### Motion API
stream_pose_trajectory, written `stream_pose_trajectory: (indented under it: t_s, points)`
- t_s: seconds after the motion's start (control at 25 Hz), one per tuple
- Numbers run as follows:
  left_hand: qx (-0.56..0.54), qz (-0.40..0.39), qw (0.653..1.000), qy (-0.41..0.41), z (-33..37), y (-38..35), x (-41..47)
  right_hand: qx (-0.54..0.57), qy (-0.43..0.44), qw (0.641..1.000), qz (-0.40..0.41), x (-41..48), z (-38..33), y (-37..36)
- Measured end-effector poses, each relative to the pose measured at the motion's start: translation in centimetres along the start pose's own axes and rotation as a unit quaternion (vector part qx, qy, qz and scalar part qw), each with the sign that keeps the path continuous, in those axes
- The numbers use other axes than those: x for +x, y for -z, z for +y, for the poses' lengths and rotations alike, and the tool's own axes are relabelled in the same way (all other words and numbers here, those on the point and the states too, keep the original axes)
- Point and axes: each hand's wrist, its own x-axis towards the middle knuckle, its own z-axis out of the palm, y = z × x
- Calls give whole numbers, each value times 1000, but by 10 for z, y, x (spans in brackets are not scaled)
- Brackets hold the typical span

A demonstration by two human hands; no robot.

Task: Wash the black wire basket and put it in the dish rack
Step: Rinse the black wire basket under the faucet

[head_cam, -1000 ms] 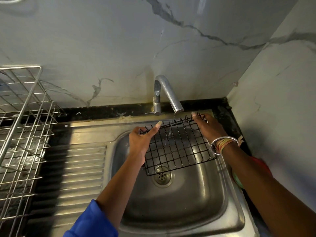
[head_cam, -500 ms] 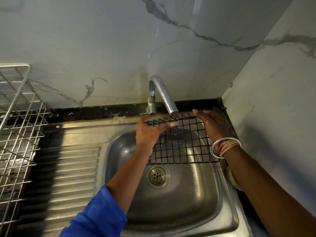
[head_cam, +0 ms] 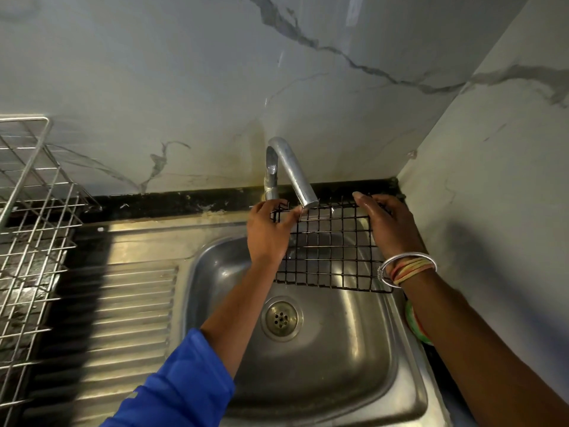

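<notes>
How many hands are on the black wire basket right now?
2. The left hand grips the left edge of the black wire basket, by the tap; the right hand holds its right edge.

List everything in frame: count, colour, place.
sink: 1, steel, centre
drain: 1, steel, sink floor
faucet: 1, chrome, behind sink
black wire basket: 1, black, held over sink, under faucet
drainboard: 1, steel, left of sink
dish rack: 1, silver wire, far left
striped object: 1, green-orange, right of sink, partly hidden
bangles: several, silver and coloured, right wrist
sleeve: 1, blue, left arm
left hand: 1, grips basket's left edge
right hand: 1, grips basket's right side
</notes>
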Motion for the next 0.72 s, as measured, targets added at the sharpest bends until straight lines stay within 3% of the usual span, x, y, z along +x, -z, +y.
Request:
stream_pose_trajectory:
  t_s: [0.16,0.36,0.56,0.72]
  points:
    - [23,-70,993,95,5,-7,-15,-41,35,999,9,-6,-3,-11]
    - [29,-90,987,127,0,5,-16,-45,29,999,-12,-6,9,-27]
    - [-5,6,995,95,-40,27,-10,-25,11,999,-42,-14,10,-46]
    - [17,33,997,67,-76,36,-4,-27,14,997,-71,-19,11,-65]
